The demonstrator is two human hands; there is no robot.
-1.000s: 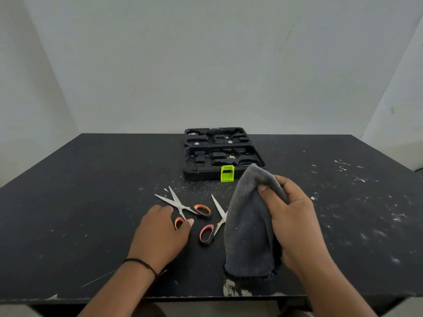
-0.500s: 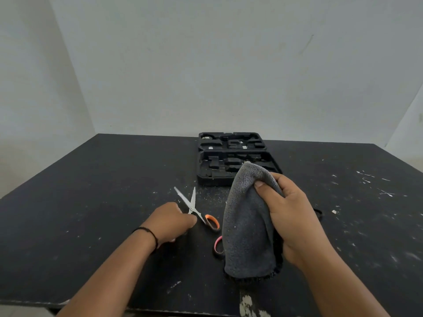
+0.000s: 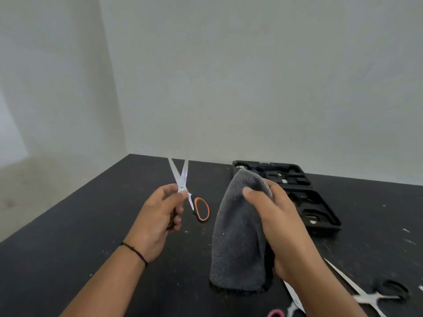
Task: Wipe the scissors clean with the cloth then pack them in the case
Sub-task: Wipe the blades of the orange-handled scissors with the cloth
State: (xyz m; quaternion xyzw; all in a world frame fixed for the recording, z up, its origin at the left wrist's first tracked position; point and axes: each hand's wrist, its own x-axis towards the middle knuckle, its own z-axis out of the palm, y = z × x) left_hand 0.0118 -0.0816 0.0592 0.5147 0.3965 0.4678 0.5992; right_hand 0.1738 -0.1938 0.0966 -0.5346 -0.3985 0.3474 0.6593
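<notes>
Left hand [image 3: 160,216] gripped the scissors [image 3: 183,186] above the counter [image 3: 68,248], blades parted. Right hand [image 3: 281,225] clutched the cloth [image 3: 238,243], its grip closed, case [image 3: 320,209] behind.

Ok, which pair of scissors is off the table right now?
The orange-handled scissors, blades parted, held up in the left hand; the other scissors lie on the table.

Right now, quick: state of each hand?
Left hand: closed, holding the orange-handled scissors near the pivot, blades slightly apart, pointing up and away.
Right hand: closed, holding the grey cloth.
</notes>
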